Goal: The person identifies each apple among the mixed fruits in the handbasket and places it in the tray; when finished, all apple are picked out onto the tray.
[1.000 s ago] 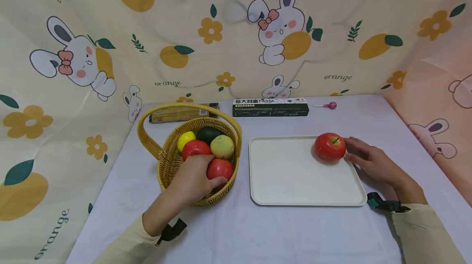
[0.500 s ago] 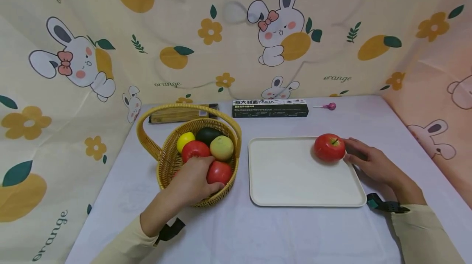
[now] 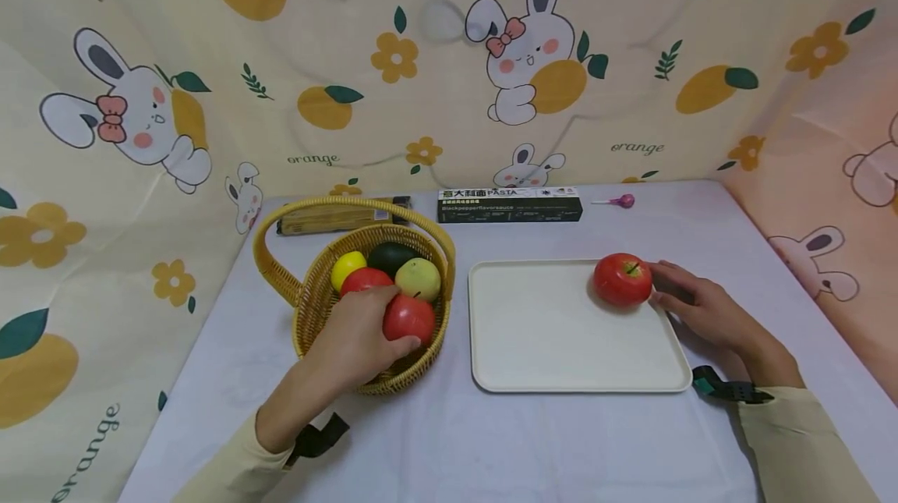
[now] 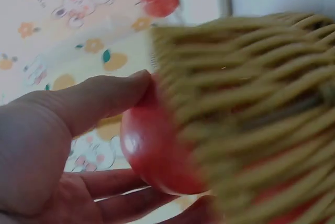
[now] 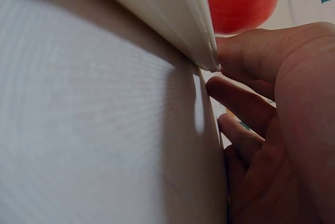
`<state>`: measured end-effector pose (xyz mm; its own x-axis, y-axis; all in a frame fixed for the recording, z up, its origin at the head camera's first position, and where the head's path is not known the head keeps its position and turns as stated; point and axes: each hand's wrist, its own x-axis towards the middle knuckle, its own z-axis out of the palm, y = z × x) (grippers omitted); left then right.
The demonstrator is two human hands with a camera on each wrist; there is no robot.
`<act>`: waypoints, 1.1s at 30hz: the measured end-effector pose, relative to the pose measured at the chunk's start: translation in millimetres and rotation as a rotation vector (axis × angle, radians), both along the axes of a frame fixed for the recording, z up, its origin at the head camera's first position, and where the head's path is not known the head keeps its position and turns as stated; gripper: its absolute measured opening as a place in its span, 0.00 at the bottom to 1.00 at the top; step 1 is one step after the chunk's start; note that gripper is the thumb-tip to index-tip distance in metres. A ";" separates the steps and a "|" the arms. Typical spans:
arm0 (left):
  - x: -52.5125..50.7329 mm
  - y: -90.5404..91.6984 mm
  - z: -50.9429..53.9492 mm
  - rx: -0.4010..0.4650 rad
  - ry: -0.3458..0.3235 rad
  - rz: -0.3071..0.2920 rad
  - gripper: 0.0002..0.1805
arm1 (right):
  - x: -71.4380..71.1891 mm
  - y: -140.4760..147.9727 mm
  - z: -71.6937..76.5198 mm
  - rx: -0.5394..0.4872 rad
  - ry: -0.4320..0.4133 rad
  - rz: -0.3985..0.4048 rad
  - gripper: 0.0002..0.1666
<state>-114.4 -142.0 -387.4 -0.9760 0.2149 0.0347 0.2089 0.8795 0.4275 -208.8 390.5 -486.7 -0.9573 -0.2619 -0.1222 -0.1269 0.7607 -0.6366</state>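
My left hand [image 3: 351, 339] reaches into the wicker basket [image 3: 421, 366] and grips a red apple [image 3: 412, 320] near its front rim. In the left wrist view, thumb and fingers curl round that apple [image 4: 157, 140], partly hidden by the basket wall [image 4: 251, 109]. Behind it lie another red fruit [image 3: 365, 278], a yellow fruit [image 3: 347, 267], a dark green fruit [image 3: 391, 257] and a pale green fruit [image 3: 418, 279]. My right hand [image 3: 722, 324] rests at the right edge of the white tray [image 3: 554, 355], its fingers loosely bent, beside a red apple [image 3: 623, 281] on the tray.
A black pasta box [image 3: 510, 207] lies at the back of the white-covered table [image 3: 561, 441]. Left of it, a pack of noodles [image 3: 330, 220] sits behind the basket's arched handle [image 3: 263, 253]. A pink lollipop [image 3: 626, 200] lies at the back right.
The left hand now has the front apple raised slightly, a little up and left in the basket. The right hand and the apple on the tray stay in place.
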 end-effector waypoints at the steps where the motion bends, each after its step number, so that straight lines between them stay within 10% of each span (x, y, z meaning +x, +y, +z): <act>1: 1.1 -2.7 3.4 0.025 -0.003 0.009 0.38 | 0.1 -0.2 0.2 0.001 0.000 -0.001 0.42; 7: 4.2 -19.3 12.0 0.242 0.007 -0.012 0.42 | 0.0 0.5 0.5 0.002 -0.001 0.000 0.43; 21: 6.4 -18.3 6.6 0.797 0.003 -0.292 0.42 | 1.1 0.7 -1.7 0.014 -0.010 -0.003 0.43; 33: 0.1 31.6 -4.0 0.872 -0.053 -0.470 0.42 | 0.2 0.5 -0.3 0.012 0.005 0.002 0.43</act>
<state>-114.3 -110.4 -391.4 -0.8032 0.5002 0.3235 0.4176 0.0855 0.9046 -208.6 391.0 -487.0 -0.9575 -0.2622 -0.1203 -0.1317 0.7683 -0.6264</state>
